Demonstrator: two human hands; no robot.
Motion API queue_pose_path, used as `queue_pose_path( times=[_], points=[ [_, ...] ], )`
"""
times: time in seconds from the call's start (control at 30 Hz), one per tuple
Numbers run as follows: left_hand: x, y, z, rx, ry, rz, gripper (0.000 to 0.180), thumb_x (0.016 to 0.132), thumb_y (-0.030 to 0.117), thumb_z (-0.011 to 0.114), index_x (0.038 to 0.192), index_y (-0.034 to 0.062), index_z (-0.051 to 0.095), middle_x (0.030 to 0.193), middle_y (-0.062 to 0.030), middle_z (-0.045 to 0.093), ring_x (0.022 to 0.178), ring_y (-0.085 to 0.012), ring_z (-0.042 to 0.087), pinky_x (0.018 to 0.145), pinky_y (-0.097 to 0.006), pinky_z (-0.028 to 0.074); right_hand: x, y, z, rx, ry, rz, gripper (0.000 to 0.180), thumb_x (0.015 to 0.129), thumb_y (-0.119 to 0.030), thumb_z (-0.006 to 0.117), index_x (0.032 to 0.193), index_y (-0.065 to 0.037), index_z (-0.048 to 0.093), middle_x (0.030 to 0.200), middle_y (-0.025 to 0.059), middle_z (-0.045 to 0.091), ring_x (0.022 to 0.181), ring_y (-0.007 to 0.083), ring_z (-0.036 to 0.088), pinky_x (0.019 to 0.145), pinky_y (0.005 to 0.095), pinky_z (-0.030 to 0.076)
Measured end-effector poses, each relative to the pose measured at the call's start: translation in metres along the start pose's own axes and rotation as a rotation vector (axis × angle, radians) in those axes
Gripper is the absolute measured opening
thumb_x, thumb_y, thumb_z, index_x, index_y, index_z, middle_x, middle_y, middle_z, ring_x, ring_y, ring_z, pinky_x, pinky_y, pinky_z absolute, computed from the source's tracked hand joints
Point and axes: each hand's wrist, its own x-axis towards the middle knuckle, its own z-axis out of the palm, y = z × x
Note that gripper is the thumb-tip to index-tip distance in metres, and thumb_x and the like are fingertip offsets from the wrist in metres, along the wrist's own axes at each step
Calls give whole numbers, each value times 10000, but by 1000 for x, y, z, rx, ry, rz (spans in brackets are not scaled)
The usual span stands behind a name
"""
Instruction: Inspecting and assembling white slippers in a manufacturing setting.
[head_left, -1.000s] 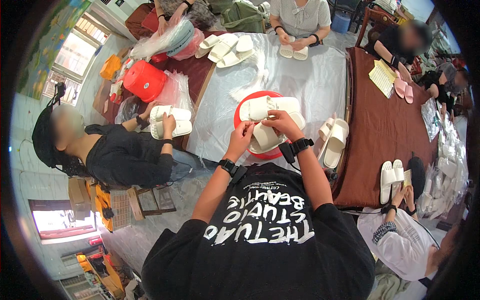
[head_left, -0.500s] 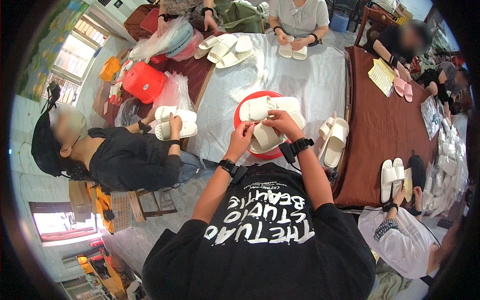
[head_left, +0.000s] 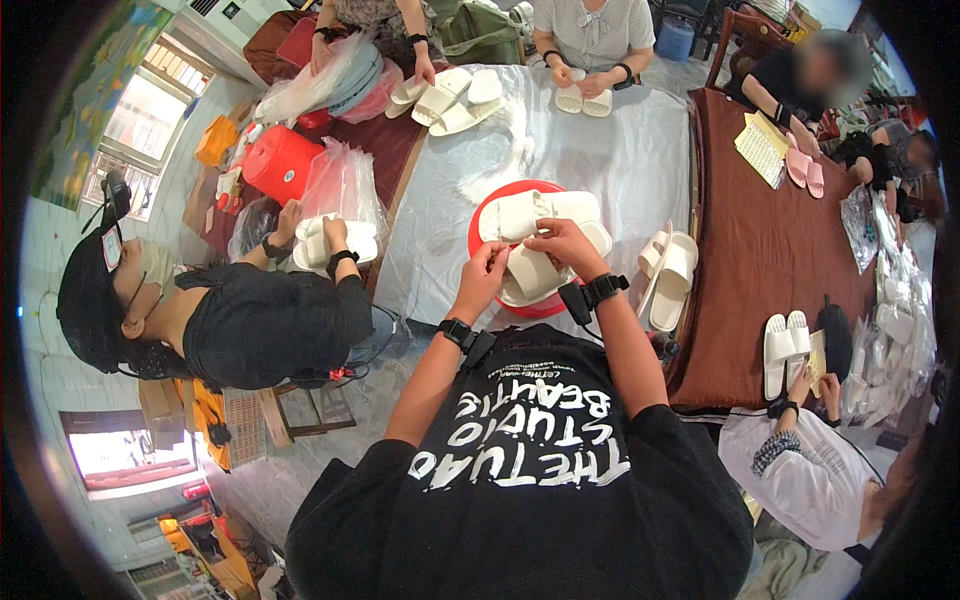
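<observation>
Cream-white slide slippers lie in front of me on a round red surface (head_left: 476, 232). One slipper (head_left: 515, 217) is on the far side, and another (head_left: 535, 272) sits nearer, under my hands. My left hand (head_left: 486, 266) is pinched at the left edge of the nearer slipper's strap. From the right, my right hand (head_left: 562, 245) reaches over that slipper, its fingertips pressed together close to the left ones. Whatever is between the fingertips of either hand is too small to make out.
White plastic sheeting (head_left: 430, 230) covers the table. A slipper pair (head_left: 672, 280) stands to the right, and more slippers (head_left: 460, 103) lie at the far left. A co-worker on the left holds white slippers (head_left: 335, 243) near a red bucket (head_left: 284, 163). A brown-covered table (head_left: 750, 230) adjoins on the right.
My hands stay nearly still at the slipper. The co-worker on the left has shifted their slippers a little leftward. At the far left, another person's hand has come down toward the slipper pile.
</observation>
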Motion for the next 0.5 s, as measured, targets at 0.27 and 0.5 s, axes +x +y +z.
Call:
queue_pose_path(
  times=[0.27, 0.5],
  points=[
    [2, 0, -2, 19, -12, -7, 243, 1039, 208, 596, 1151, 2, 661, 904, -47, 715, 800, -96, 647, 735, -272, 530, 1, -2, 0, -12, 8, 12, 517, 878, -235, 805, 1274, 55, 643, 782, 7, 665, 575, 54, 570, 492, 224, 430],
    [2, -1, -1, 7, -16, -6, 251, 1045, 217, 591, 1155, 1, 659, 918, -49, 717, 812, -98, 648, 748, -273, 529, 3, 0, 0, -8, 28, 36, 574, 877, -230, 805, 1326, 72, 614, 818, 26, 687, 597, 57, 586, 502, 228, 440]
  ],
)
